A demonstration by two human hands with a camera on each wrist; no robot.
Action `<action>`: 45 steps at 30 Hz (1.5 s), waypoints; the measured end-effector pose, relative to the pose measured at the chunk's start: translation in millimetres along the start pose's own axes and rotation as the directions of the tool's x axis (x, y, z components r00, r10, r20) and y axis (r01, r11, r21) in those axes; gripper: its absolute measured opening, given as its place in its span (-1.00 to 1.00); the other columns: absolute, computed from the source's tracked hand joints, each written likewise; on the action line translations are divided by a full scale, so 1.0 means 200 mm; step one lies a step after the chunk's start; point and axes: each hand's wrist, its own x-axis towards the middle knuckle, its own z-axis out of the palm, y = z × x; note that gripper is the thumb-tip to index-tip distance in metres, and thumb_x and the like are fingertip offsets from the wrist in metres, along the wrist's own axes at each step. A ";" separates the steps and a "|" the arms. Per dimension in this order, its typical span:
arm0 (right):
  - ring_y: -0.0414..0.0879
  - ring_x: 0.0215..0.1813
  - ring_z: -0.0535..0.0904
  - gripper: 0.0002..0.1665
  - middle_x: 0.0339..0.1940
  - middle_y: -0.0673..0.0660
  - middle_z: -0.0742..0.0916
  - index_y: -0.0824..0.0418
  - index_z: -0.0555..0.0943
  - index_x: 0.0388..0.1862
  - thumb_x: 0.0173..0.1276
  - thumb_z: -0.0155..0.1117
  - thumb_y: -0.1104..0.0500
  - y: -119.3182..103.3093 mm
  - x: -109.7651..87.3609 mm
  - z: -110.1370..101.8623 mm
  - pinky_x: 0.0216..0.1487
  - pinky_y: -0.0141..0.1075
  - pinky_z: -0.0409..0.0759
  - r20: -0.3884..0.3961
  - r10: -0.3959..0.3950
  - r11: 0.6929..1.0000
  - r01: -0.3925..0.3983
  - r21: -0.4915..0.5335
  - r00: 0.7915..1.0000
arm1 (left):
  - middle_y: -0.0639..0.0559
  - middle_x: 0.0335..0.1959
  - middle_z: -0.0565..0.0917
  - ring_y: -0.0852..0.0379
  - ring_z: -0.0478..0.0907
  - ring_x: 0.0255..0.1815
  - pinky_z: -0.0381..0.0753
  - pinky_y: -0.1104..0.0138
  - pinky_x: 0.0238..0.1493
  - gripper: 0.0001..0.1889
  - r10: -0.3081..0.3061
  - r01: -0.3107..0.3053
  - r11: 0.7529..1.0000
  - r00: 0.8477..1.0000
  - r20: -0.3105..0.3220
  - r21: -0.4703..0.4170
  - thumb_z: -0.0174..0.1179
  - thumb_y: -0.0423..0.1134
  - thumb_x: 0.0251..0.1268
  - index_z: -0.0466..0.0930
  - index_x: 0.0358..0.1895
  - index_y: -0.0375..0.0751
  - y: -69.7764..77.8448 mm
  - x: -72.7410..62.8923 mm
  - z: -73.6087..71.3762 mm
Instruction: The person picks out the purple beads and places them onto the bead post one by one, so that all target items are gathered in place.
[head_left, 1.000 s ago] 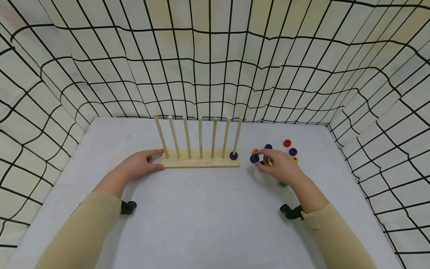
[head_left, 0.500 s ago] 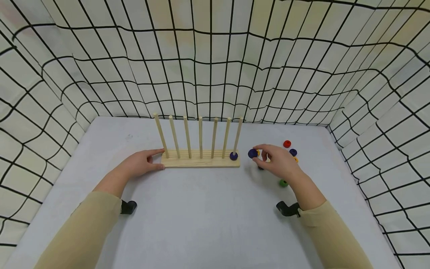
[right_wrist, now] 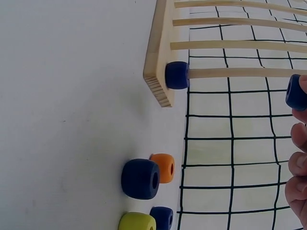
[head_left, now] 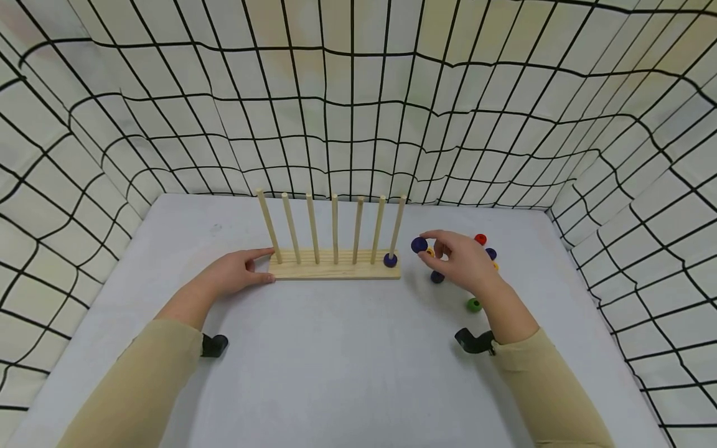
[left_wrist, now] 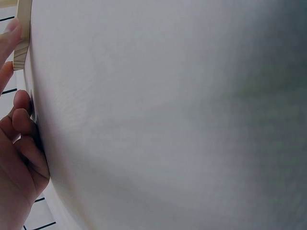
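A wooden peg rack (head_left: pixel 335 271) with a row of upright pegs stands on the white table. My left hand (head_left: pixel 232 274) grips the rack's left end between thumb and fingers. In the left wrist view, fingertips touch the rack's wooden corner (left_wrist: pixel 21 50). My right hand (head_left: pixel 462 261) pinches a dark blue bead (head_left: pixel 419 245) by its edges, raised to the right of the rack. In the right wrist view, this held bead (right_wrist: pixel 296 92) is near the height of the peg tops. Another blue bead (head_left: pixel 390 261) sits at the base of the rightmost peg.
Loose beads lie right of the rack: a blue bead (head_left: pixel 437 277), an orange bead (right_wrist: pixel 163 167), a yellow bead (right_wrist: pixel 137 222), a green bead (head_left: pixel 473 305) and a red bead (head_left: pixel 480 239). Black netting (head_left: pixel 353 102) over white walls surrounds the table on the back and sides.
My right hand has lifted the pinched blue bead up and slightly left, away from the loose beads, uncovering another blue bead and the green one. The left hand stays on the rack.
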 end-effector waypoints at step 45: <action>-0.05 -0.33 0.38 -0.48 -0.39 0.01 0.57 0.05 0.54 0.30 0.44 0.25 -0.11 -0.09 0.07 -0.09 -0.36 -0.20 0.30 -0.157 0.089 0.996 -0.087 0.019 0.984 | -0.04 -0.37 0.39 0.04 0.31 -0.36 0.24 0.19 -0.34 -0.10 -0.008 0.008 1.000 1.000 -0.003 0.013 0.31 0.30 0.16 0.24 0.53 0.05 0.01 0.00 0.01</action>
